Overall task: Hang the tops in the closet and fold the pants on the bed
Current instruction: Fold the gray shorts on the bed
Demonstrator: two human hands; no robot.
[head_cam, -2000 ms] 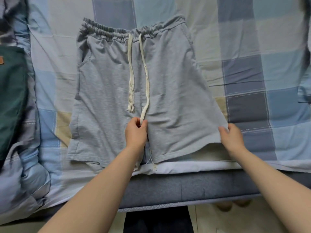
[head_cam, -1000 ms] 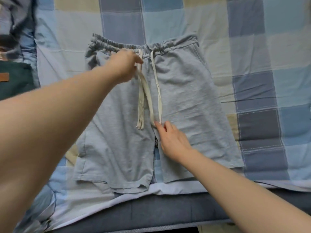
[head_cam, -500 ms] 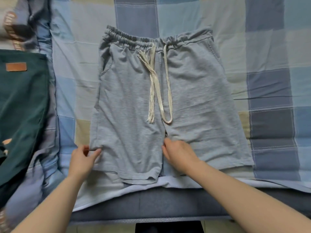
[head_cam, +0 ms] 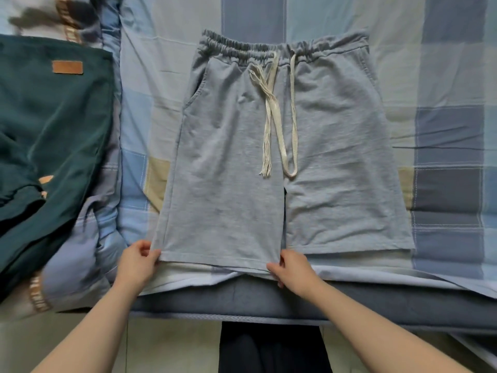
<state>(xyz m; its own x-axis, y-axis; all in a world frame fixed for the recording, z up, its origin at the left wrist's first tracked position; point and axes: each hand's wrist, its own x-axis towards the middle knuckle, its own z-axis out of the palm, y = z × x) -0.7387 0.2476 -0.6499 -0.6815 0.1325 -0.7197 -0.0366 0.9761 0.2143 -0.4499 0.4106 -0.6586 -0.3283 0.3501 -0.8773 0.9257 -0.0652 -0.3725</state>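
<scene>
Grey drawstring shorts (head_cam: 336,162) lie flat and face up on the checked bed sheet (head_cam: 451,76), waistband far from me, hems at the bed's near edge. A cream drawstring (head_cam: 279,125) trails down the middle. My left hand (head_cam: 135,265) pinches the outer corner of the left leg's hem. My right hand (head_cam: 294,269) pinches the inner corner of that same hem, by the crotch split. The left leg is pulled smooth between both hands.
A dark green garment (head_cam: 51,135) with a brown leather patch lies on the bed to the left, over a rumpled blue quilt (head_cam: 88,251). The mattress edge (head_cam: 242,300) runs below my hands; floor and my dark trousers show beneath it.
My right hand slid down from the crotch to the left leg's inner hem corner. My left hand took the outer hem corner. The left leg's hem now lies straight and smooth.
</scene>
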